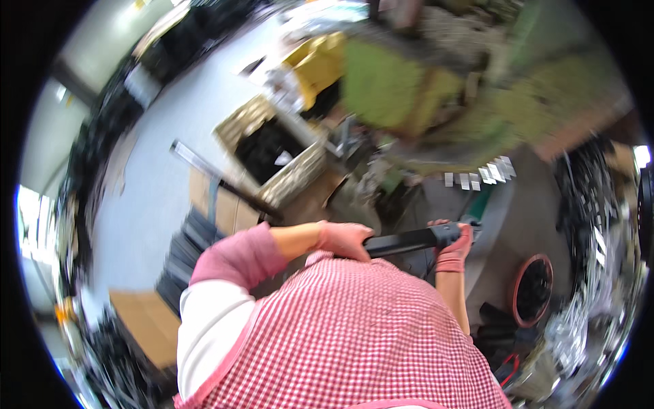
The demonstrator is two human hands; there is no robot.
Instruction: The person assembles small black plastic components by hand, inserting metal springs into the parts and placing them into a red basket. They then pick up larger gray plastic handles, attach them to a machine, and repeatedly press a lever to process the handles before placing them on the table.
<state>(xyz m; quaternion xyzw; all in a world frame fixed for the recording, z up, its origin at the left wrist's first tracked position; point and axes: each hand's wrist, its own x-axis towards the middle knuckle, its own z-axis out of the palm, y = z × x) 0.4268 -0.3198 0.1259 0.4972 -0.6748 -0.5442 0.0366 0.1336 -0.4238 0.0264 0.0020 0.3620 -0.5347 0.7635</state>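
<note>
A black tube [405, 242] with a grey collar [446, 234] at its right end lies across the front of my checked apron. My left hand [346, 240], in a pink glove, is closed around the tube's left part. At the collar, my right hand [455, 252] is closed too, in a pink glove that leaves the fingertips bare. A green piece [479, 203] shows just beyond the right hand; whether it joins the tube I cannot tell. Motion blur softens the details.
A large green machine [381, 82] stands ahead. Left of it is a pale foam box [310, 160] with black parts inside. Stacked black tubes [187, 249] and cardboard [143, 327] lie at left. On the right are small white tags [487, 174] and a red-rimmed basket [514, 300].
</note>
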